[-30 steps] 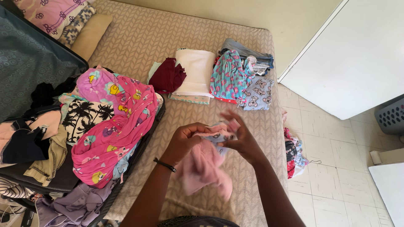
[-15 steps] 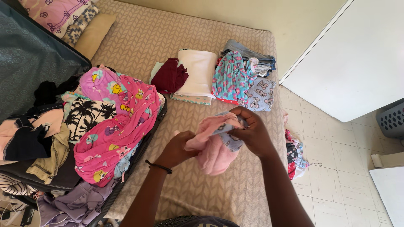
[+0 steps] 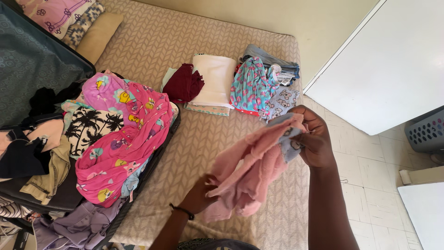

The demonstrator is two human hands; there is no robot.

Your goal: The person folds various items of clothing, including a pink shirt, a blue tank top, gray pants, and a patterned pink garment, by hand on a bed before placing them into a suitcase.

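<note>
A fuzzy pink garment [image 3: 252, 171] with a pale blue printed lining stretches between my two hands above the bed. My right hand [image 3: 314, 139] pinches its upper end near the bed's right edge. My left hand [image 3: 200, 196], with a dark band on the wrist, grips the lower end close to my body. The cloth hangs loosely in folds between them.
An open suitcase [image 3: 155, 153] on the left overflows with clothes, a bright pink printed piece on top. Folded piles lie at the bed's far side: maroon [image 3: 184, 83], white [image 3: 213, 78], turquoise patterned [image 3: 252, 85]. More clothes sit on the tiled floor at right, beside a grey laundry basket [image 3: 428, 132].
My hands have drawn apart: the right one went up and to the right, the left one down toward me, stretching the pink garment out from a bunch.
</note>
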